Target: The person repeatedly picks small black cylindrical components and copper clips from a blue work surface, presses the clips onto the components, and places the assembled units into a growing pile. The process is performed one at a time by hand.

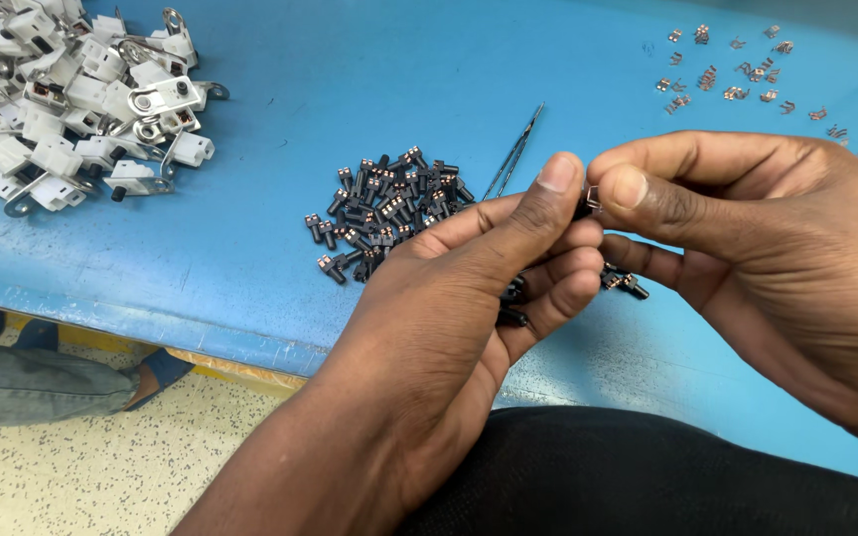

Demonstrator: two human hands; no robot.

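My left hand (469, 298) and my right hand (747, 238) meet above the blue table (350, 69), fingertips pinched together on one small black part with a metal clip (588, 201). Several more small black parts rest in my left palm (511, 298), and a few show under my right fingers (623, 282). A pile of small black parts with copper contacts (384, 211) lies just left of my left hand. Thin metal tweezers (515, 151) lie on the table behind my thumbs.
A heap of white plastic housings with metal brackets (71, 99) fills the far left corner. Small copper clips (727, 69) are scattered at the far right. The table's front edge (151, 328) runs diagonally; another person's leg and shoe (52, 377) show below it on the speckled floor.
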